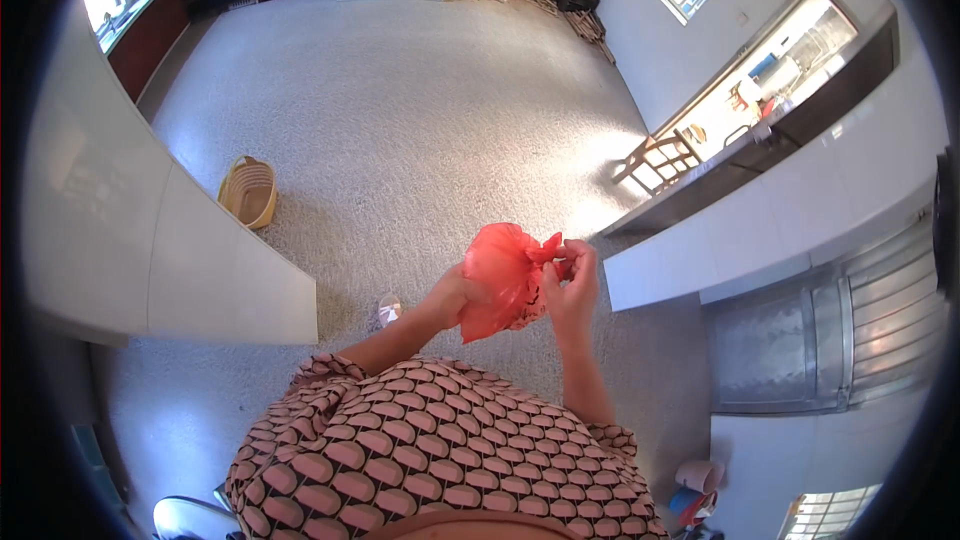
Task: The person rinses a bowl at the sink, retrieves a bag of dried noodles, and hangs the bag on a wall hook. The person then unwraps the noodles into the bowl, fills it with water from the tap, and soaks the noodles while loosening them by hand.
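A thin red plastic bag [495,270] is held up in front of my body, over the speckled floor. My left hand [454,296] grips its left side, with part of the fingers hidden behind the plastic. On the other side, my right hand [571,274] pinches the gathered, twisted neck of the bag between thumb and fingers. The bag looks puffed out and bears dark marks near its lower right. What it contains cannot be made out.
A yellow basket [250,191] stands on the floor beyond the left wall end [240,285]. To the right are a doorway with a wooden chair [660,161] and a metal door [780,345]. Firewood [581,4] lies at the far wall; a kitchen counter [146,22] runs along the left.
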`<state>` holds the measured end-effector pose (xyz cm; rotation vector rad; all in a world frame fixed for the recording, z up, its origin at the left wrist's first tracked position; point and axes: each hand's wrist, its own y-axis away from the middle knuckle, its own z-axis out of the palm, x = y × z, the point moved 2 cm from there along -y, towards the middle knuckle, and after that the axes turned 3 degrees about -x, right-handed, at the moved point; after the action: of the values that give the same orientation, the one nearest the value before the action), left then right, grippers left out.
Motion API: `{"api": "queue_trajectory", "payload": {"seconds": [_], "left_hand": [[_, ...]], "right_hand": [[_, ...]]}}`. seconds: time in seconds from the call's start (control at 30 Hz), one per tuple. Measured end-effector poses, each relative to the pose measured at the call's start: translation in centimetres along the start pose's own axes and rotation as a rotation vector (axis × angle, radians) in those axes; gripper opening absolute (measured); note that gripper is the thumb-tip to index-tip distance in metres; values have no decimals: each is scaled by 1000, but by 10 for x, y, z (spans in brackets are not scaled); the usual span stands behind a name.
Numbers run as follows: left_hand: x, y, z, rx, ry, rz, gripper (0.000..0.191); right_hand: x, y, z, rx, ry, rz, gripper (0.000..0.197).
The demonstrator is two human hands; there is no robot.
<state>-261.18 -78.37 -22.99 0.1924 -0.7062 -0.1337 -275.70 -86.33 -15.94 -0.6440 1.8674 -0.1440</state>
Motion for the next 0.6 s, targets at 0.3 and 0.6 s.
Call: {"api": "queue_trajectory", "payload": {"seconds": [0.3,0.6], "left_hand": [[155,-46,-103,95,-6,190,47],[253,-66,-203,259,53,289,46]], "right_hand": [[-39,-163,118,-119,-240,37,31],[-45,-291,170,-191,-607,169,20]]}}
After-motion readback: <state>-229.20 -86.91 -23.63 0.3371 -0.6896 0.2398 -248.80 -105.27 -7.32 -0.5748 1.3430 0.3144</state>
